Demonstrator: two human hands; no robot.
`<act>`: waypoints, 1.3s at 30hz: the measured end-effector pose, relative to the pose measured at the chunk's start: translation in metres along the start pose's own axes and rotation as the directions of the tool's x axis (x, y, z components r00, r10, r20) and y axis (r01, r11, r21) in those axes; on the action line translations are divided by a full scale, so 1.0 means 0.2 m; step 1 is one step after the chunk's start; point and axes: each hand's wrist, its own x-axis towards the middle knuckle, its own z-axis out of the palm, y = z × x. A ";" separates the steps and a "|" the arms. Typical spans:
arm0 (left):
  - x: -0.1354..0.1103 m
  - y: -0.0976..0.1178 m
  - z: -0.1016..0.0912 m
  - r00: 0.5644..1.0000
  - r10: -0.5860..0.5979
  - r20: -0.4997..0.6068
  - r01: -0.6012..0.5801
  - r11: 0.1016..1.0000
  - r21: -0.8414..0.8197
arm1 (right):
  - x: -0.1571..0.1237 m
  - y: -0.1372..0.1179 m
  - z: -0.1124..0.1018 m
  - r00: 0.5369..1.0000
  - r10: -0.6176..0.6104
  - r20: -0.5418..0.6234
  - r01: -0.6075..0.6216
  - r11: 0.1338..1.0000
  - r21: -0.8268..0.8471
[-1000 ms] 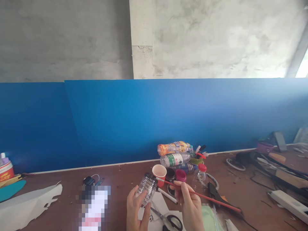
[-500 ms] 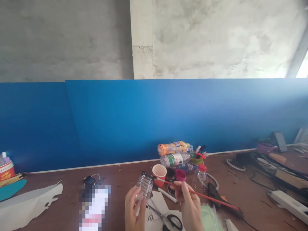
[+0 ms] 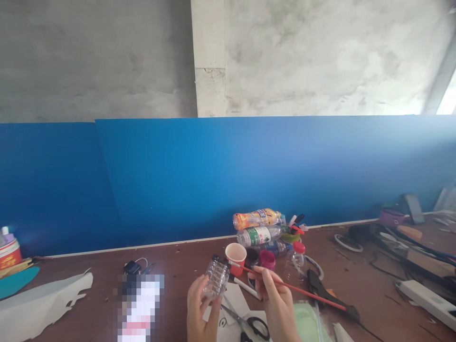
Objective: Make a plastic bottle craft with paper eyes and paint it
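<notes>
My left hand [image 3: 204, 308] is closed around a clear ribbed plastic bottle piece [image 3: 215, 281], tilted, with black colouring along its upper edge. My right hand [image 3: 273, 300] pinches a paintbrush [image 3: 302, 290] with a long red handle. The brush's tip meets the blackened edge of the bottle piece. Just behind stands a red paper cup [image 3: 236, 256] with a pale inside. A black paint jar [image 3: 252, 257] and a magenta paint jar [image 3: 267, 260] stand to its right. Black-handled scissors [image 3: 257, 327] lie on white paper [image 3: 236, 299] below my hands.
Several plastic bottles [image 3: 259, 235] are stacked against the blue partition [image 3: 213, 180]. A red-capped bottle [image 3: 298, 261] and a black glue gun [image 3: 322, 290] lie to the right, with a white power strip [image 3: 427, 301] farther off. At left are a lit, blurred-out screen [image 3: 140, 308] and torn white sheet [image 3: 46, 304].
The bottle piece has turned slightly and shifted a little right in my left hand. My right hand and the brush have moved slightly left, the brush staying at the edge.
</notes>
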 end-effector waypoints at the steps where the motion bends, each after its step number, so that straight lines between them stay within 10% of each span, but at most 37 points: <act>1: 0.00 0.00 0.00 1.000 0.008 0.003 -0.008 1.000 0.004 | 0.00 0.00 0.00 1.000 -0.003 0.002 0.003 1.000 -0.009; 16: 0.01 0.01 0.00 0.998 -0.063 0.012 0.063 0.996 -0.066 | 0.01 0.01 -0.01 1.000 -0.012 -0.005 0.013 0.999 0.035; 39: 0.01 -0.03 -0.01 0.981 0.194 -0.019 -0.191 0.976 0.107 | 0.03 0.02 -0.02 0.998 0.024 -0.064 -0.018 0.995 0.102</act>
